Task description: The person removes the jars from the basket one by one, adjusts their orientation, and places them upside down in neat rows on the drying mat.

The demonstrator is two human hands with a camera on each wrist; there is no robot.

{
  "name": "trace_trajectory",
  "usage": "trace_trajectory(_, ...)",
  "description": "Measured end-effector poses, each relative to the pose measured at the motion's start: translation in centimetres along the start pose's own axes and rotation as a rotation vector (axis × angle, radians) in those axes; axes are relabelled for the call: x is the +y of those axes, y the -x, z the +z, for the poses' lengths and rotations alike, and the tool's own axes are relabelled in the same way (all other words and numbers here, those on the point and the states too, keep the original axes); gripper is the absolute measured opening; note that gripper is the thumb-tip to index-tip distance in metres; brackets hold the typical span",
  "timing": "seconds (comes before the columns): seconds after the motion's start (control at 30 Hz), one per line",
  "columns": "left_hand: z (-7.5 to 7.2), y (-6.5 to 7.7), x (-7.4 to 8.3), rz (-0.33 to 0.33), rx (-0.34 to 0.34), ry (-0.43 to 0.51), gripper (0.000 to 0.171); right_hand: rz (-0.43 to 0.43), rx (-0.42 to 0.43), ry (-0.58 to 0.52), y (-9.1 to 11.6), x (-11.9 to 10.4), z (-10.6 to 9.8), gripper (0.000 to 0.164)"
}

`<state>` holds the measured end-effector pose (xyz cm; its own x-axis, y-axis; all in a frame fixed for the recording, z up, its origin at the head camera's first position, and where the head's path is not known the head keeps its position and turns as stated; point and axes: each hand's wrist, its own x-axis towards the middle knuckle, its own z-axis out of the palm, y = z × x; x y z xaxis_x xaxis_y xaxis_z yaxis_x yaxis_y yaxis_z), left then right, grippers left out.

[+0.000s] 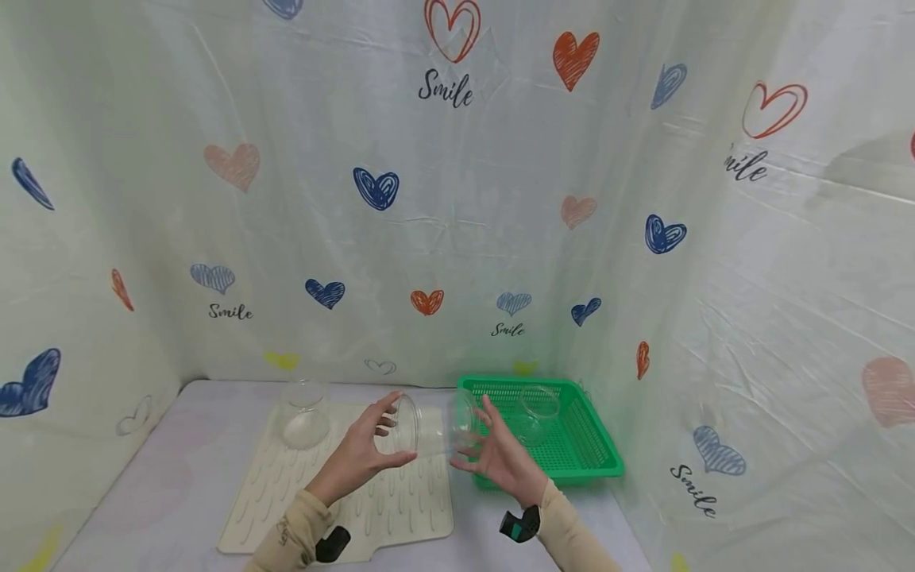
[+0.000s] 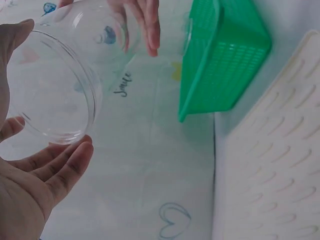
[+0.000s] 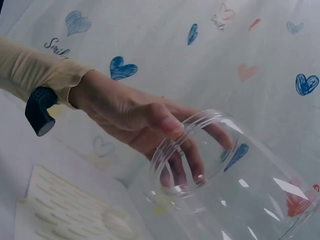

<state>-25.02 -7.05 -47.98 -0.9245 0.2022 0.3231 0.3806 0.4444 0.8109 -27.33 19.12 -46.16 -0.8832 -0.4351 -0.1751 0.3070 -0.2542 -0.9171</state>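
Note:
A clear plastic jar point(image 1: 432, 433) is held on its side in the air between both hands. My left hand point(image 1: 364, 453) grips its round rim, thumb on the near side and fingers on the far side. Ridges ring that end in the right wrist view, where the left hand point(image 3: 135, 120) also shows through the clear wall. At the other end my right hand point(image 1: 503, 461) holds the jar with spread fingers, some seen through the plastic. In the left wrist view, fingers of the right hand point(image 2: 145, 22) lie along the far end of the jar point(image 2: 55, 90).
Left of the hands, another clear jar point(image 1: 303, 421) stands on a cream ridged mat point(image 1: 400, 508). A green plastic basket point(image 1: 593, 445) behind the right hand contains one more clear jar point(image 1: 539, 405). Behind the table hangs a heart-patterned curtain point(image 1: 457, 238).

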Motion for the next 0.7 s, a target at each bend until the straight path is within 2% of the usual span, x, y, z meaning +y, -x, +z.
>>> trace_trajectory(0.07,0.1,0.1,-0.2,-0.006,-0.006,-0.001,0.095,0.066,-0.03,-0.098,-0.2,0.5,0.0,0.093)
trace_trajectory(0.13,0.2,0.2,-0.4,-0.007,-0.012,0.002,0.095,0.097,-0.036,-0.137,-0.4,1.0,0.0,0.094)
trace_trajectory(0.43,-0.4,1.1,-1.2,-0.036,-0.03,0.024,0.098,0.087,-0.013,-0.096,-1.6,2.1,0.8,0.089)
trace_trajectory(0.5,-0.6,1.5,-1.6,-0.069,-0.034,0.018,0.102,0.067,-0.017,-0.044,-2.0,2.2,1.1,0.087)
trace_trajectory(0.6,-1.2,2.6,-2.7,-0.149,-0.036,-0.036,0.103,0.002,0.007,0.112,-3.1,2.4,1.8,0.084)
trace_trajectory(0.7,-2.1,4.4,-4.4,-0.228,-0.045,-0.199,0.092,-0.099,0.093,0.335,-4.8,2.8,2.6,0.083)
